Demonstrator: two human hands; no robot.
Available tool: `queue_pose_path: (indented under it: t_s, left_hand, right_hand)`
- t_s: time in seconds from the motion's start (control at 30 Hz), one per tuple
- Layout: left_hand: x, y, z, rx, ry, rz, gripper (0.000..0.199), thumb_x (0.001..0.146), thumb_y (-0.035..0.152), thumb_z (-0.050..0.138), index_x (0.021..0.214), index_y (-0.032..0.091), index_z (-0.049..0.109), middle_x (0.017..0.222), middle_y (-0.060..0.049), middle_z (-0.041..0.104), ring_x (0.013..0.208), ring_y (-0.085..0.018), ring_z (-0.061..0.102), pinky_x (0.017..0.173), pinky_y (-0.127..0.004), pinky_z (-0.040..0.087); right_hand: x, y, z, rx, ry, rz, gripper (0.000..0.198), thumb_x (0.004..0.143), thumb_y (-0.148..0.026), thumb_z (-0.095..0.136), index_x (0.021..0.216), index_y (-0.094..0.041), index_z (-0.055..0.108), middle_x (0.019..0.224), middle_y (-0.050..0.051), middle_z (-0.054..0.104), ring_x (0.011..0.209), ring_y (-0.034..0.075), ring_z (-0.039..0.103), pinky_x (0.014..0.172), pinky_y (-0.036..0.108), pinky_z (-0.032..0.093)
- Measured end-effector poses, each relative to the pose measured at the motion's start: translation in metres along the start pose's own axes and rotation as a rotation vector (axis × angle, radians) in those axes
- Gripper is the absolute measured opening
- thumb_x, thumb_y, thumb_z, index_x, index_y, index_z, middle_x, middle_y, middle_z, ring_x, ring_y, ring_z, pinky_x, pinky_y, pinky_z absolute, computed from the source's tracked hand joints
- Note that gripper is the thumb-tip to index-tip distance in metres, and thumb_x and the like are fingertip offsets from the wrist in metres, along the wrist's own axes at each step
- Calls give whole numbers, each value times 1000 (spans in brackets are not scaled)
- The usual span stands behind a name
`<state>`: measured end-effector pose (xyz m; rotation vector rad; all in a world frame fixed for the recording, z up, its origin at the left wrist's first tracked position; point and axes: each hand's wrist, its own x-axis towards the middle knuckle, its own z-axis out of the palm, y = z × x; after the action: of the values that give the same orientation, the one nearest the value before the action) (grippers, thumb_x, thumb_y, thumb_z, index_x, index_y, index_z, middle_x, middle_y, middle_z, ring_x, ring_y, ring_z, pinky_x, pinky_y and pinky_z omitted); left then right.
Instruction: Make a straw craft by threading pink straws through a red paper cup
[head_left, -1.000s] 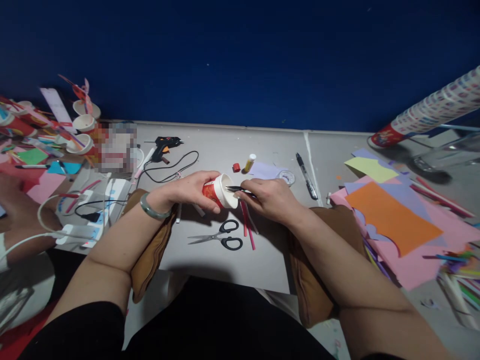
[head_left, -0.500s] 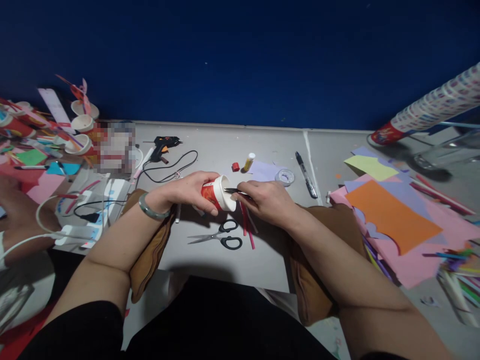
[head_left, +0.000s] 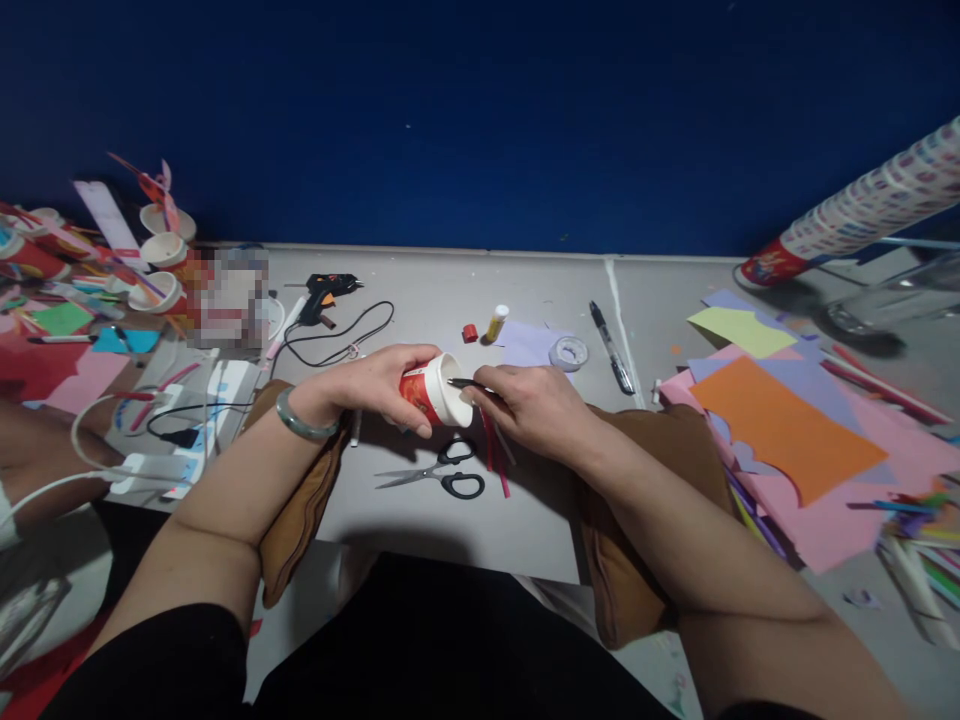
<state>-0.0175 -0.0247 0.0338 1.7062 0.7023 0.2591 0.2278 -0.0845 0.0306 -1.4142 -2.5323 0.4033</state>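
Note:
My left hand [head_left: 382, 385] is wrapped round a red and white paper cup [head_left: 421, 394], which lies tilted with its mouth toward the right. My right hand [head_left: 536, 405] pinches a slim black pen-like tool [head_left: 463, 384], its tip at the inside of the cup's rim; the fingers hide most of it. Below the cup, a pair of scissors [head_left: 431, 473] with black handles rests on the table. Red and pink strips [head_left: 502, 468] lie just under my right hand.
Beyond the hands are a glue gun [head_left: 326, 298], a glue stick [head_left: 496, 325], a tape roll [head_left: 568, 353] and a black marker [head_left: 611, 348]. Coloured paper [head_left: 787, 430] and a cup stack [head_left: 847, 215] occupy the right. A power strip [head_left: 217, 425] and another person's arm [head_left: 37, 450] are at left.
The cup has turned slightly, so more of its inside faces me. The black tool's tip has shifted a little at the rim. Both hands keep their holds.

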Motion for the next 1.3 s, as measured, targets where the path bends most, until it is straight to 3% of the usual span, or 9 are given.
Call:
queue_pose_path:
  t_s: [0.8,1.1,1.3]
  left_hand:
    - [-1,-2,-2,-103,-20,-49,62,57,34,94,105,16,61,95,-4,65,78,-14,63,67,-25,51]
    - [-4,5,-3,-134,60,-76,66,54,32,96,107,16,60,91,-2,63,75,-13,60,63,-24,50]
    - [-4,4,-3,-198,48,-101,69,54,30,95,109,17,56,92,-1,61,75,-12,59,60,-22,49]
  right_hand:
    - [0,1,3,16,22,-9,37,105,-41,41,85,-19,61,72,3,64,61,13,48,61,28,22]
    - [1,12,5,18,242,-47,35,101,-47,45,92,-18,64,73,4,66,62,15,51,61,27,25]
    - [-1,6,4,-69,218,-52,29,98,-39,44,94,-17,63,78,6,70,63,16,53,61,29,22]
